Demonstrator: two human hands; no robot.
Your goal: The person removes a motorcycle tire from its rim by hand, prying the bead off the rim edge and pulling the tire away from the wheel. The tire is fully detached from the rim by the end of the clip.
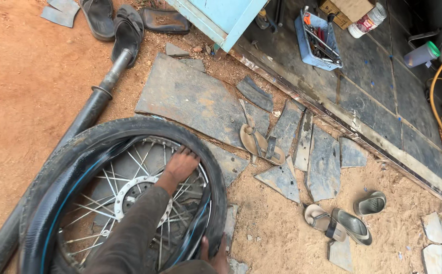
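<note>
1. At the far left a long dark metal pipe (86, 114) lies slantwise on the red sandy ground (23, 91), running behind the wheel I am working on.

2. The black rubber motorcycle tyre (129, 127) on its spoked wheel lies flat on the ground in the lower left of the view. Its upper and right wall stands proud of the silver rim (152, 142), and a black inner tube with a thin blue line (53, 213) bulges loose along the left side, so I judge the tyre half unseated, with the tube neither fully in nor fully out.

3. My left hand (182, 163), sleeve in dark brown, lies flat with fingers spread on the rim just under the tyre's upper bead; it presses and holds nothing.

4. My right hand (216, 253) grips the tyre's lower right edge at the bottom of the frame; only fingertips show, curled over the rubber.

5. Right of the wheel lie broken grey stone slabs (195, 99), a worn tan sandal (259, 142) and more sandals (350, 223) on the sand.

6. Far right, a blue plastic tray of hand tools (302, 48) sits untouched on the dark tiled floor (373, 76).
</note>
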